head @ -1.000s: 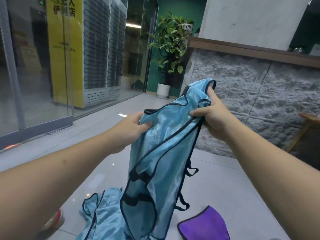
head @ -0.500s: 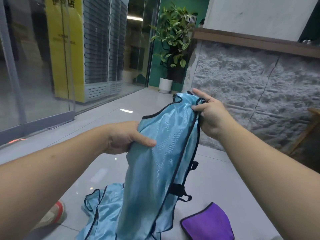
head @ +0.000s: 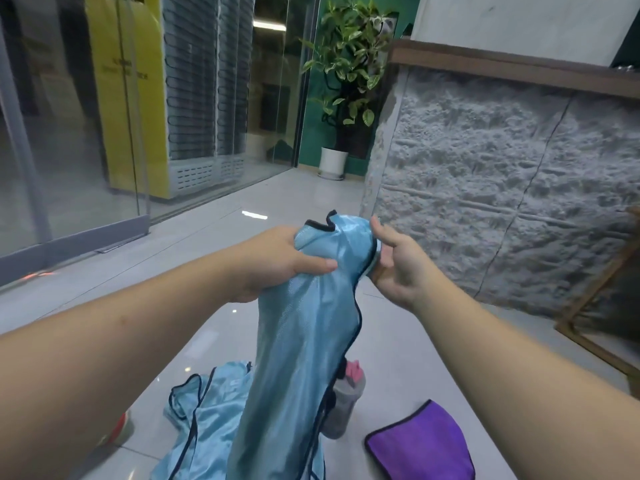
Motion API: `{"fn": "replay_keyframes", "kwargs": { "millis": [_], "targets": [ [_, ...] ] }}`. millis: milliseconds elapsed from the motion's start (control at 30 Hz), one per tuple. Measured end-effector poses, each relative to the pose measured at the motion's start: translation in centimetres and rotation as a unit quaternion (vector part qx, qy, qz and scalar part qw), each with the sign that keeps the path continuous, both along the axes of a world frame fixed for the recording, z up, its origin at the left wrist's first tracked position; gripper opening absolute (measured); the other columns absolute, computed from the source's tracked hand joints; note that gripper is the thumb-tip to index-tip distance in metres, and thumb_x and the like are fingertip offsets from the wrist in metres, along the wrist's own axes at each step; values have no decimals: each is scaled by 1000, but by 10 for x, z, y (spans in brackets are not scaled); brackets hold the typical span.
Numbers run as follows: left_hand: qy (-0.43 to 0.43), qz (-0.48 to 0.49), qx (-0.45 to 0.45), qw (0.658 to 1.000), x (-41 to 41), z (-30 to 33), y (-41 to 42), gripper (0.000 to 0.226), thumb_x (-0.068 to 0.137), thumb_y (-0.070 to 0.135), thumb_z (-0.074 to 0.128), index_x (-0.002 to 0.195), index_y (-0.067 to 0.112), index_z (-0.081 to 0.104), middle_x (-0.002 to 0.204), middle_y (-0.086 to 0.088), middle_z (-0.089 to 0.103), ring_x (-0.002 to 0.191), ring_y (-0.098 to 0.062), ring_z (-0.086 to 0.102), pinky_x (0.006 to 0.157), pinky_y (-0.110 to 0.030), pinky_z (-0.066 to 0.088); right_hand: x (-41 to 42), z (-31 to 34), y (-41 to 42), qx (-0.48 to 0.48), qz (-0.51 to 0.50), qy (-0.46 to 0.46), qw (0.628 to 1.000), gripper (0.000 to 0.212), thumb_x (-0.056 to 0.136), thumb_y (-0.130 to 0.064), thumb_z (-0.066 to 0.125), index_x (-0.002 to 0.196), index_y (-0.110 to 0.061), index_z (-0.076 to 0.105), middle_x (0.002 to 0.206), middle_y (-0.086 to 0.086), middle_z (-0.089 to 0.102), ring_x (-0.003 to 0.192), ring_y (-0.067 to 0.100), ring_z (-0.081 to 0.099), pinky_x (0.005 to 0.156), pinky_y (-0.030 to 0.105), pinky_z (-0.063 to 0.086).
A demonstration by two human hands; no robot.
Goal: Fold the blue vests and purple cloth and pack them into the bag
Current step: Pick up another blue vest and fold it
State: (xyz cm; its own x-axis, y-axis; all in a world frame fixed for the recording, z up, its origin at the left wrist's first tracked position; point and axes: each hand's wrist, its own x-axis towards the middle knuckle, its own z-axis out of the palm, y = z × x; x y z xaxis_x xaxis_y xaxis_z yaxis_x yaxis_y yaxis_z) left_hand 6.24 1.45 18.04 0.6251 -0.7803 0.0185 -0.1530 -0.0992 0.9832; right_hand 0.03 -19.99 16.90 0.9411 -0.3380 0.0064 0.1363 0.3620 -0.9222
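The left hand (head: 287, 261) has its fingers clenched on the top of a blue vest (head: 304, 341) that hangs down toward the floor (head: 398, 341), while the right hand (head: 398, 268) is loose and half open, only touching the vest's dark-trimmed edge. To fold it well, I'd say the right hand should pinch that edge and pull the fabric flat before doubling it. A second vest (head: 207, 403) and the purple cloth (head: 422, 445) lie on the floor below; no bag is in sight.

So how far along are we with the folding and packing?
Nothing looks finished: no bag is in view. In hand: the left hand grips one blue vest held up and hanging long, while the right hand sits open at its top edge. Left: a second vest lies crumpled on the floor, and the purple cloth lies flat nearby, unpacked.
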Motion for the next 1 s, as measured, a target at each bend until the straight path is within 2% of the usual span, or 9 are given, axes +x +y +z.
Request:
{"fn": "replay_keyframes", "kwargs": {
  "millis": [167,233,300,367,433,600,800,900,1000],
  "targets": [
    [46,56,-45,996,1,2,-4,25,96,23,74,117,10,72,109,-12,79,100,-30,77,91,-47,62,-2,-39,6,54,21,15,998,130,62,-31,101,165,-21,22,157,10,50,129,31,65,111,54,50],
    [59,90,-61,992,2,3,-5,28,96,26,73,115,5,71,108,-15,79,96,-30,78,85,-44,64,-9,-50,16,48,40,51,997,108,74,-49,92,161,-21,36,151,10,58,128,30,66,113,53,48],
    [71,121,-77,987,5,3,-7,37,96,30,74,115,-1,69,108,-20,78,93,-33,78,82,-46,65,-18,-63,26,42,74,91,992,76,89,-72,58,143,-19,64,137,11,69,125,31,67,115,52,43],
    [84,153,-94,980,8,3,-7,44,94,32,76,117,-5,67,106,-22,77,92,-35,78,88,-52,62,-26,-79,31,53,96,93,990,93,82,-86,46,140,-16,66,142,14,65,133,34,61,121,52,36],
    [101,186,-103,972,10,4,-7,49,91,34,80,119,-4,67,105,-20,78,94,-35,78,93,-56,60,-31,-88,36,82,129,72,986,112,67,-91,62,143,-9,62,153,19,54,142,40,51,125,54,30],
    [122,224,-125,959,16,5,-2,74,69,49,87,120,1,64,117,-23,74,103,-40,75,95,-60,57,-37,-84,45,26,170,82,982,91,54,-52,98,129,-7,73,136,16,68,126,32,65,113,49,46],
    [75,282,-80,953,16,2,1,53,86,48,80,112,5,62,106,-15,74,95,-33,74,88,-50,61,-39,-67,42,-133,64,143,979,28,89,-9,75,115,2,75,105,18,76,79,25,69,69,34,54],
    [35,333,-47,941,21,-3,3,42,92,47,75,105,10,59,97,-7,65,88,-29,65,77,-40,58,-44,-55,35,-98,64,107,987,28,95,-8,66,119,4,73,113,19,76,91,28,73,78,36,54],
    [113,277,-51,953,22,-4,8,37,94,47,73,100,13,61,104,-9,69,96,-31,71,90,-44,58,-46,-48,32,-18,59,90,994,31,100,-12,60,125,4,70,121,22,74,100,31,74,92,40,59]
  ]
}}
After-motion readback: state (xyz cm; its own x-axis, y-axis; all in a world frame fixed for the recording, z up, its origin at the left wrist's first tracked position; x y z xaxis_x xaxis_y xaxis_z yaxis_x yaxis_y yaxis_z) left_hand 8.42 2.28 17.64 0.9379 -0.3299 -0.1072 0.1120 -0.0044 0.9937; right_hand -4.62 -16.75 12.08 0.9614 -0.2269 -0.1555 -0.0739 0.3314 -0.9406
